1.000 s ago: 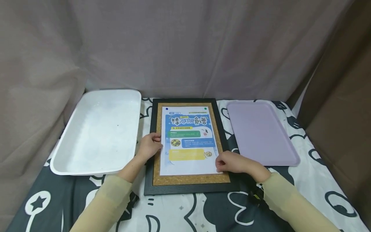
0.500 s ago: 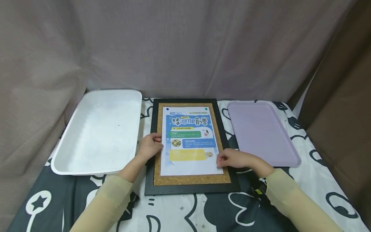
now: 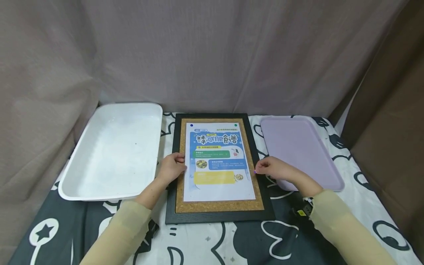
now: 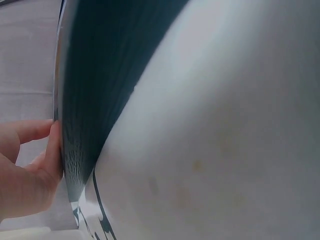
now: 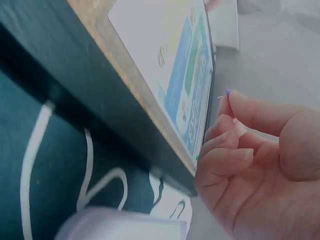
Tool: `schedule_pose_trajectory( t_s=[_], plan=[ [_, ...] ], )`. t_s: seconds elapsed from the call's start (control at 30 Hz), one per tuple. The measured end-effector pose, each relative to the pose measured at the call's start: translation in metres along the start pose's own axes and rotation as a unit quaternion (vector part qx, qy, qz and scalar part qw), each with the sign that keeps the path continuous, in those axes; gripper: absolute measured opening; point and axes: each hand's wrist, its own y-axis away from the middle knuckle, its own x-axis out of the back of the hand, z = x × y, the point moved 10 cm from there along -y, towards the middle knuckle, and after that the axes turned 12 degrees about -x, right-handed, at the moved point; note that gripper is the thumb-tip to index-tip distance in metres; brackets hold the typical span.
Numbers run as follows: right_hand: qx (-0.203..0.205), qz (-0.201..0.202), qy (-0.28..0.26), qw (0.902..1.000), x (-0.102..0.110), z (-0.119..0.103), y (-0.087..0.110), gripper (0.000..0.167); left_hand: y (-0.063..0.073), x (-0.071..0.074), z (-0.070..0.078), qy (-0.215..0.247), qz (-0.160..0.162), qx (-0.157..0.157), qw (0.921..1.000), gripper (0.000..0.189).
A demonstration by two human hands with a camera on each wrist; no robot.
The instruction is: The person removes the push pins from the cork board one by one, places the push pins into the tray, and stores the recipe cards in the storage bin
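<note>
A printed poster sheet (image 3: 215, 193) lies on a black-framed corkboard (image 3: 218, 207), with a blue push pin (image 3: 191, 125) and a green push pin (image 3: 235, 125) at its top corners. My left hand (image 3: 170, 167) rests across the board's left side, fingertips at the sheet's left edge; in the left wrist view its thumb and fingers touch the board's face beyond the dark frame (image 4: 90, 125). My right hand (image 3: 273, 169) is over the board's right frame, pinching a small purple push pin (image 5: 228, 93) between thumb and forefinger, its thin point showing in the right wrist view.
A deep white tray (image 3: 109, 154) stands left of the board, and a flat lilac tray (image 3: 303, 147) lies to the right, partly behind my right forearm. A black-and-white patterned cloth (image 3: 198, 243) covers the table. Grey curtains (image 3: 212, 55) hang behind.
My right hand has moved from the sheet's lower right corner up and to the right, off the paper, and the purple push pin now shows at its fingertips. My left hand has stayed put.
</note>
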Motion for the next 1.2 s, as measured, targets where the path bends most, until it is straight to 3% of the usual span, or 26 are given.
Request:
schedule_pose_trajectory(
  t_s=[0.33,0.93,1.2],
  plan=[
    [-0.058,0.058,-0.017,0.9965,0.038,0.031,-0.008,0.027,0.000,0.001,-0.001,-0.001,-0.001,-0.002,1.0000,0.046],
    [-0.127,0.127,-0.042,0.9828,0.093,0.077,-0.016,0.036,0.001,0.000,-0.002,0.001,0.000,-0.007,1.0000,0.046],
    [-0.167,0.139,-0.038,0.9753,0.110,0.096,-0.017,0.039,0.000,0.000,-0.001,-0.001,-0.002,-0.007,1.0000,0.045]
  ],
)
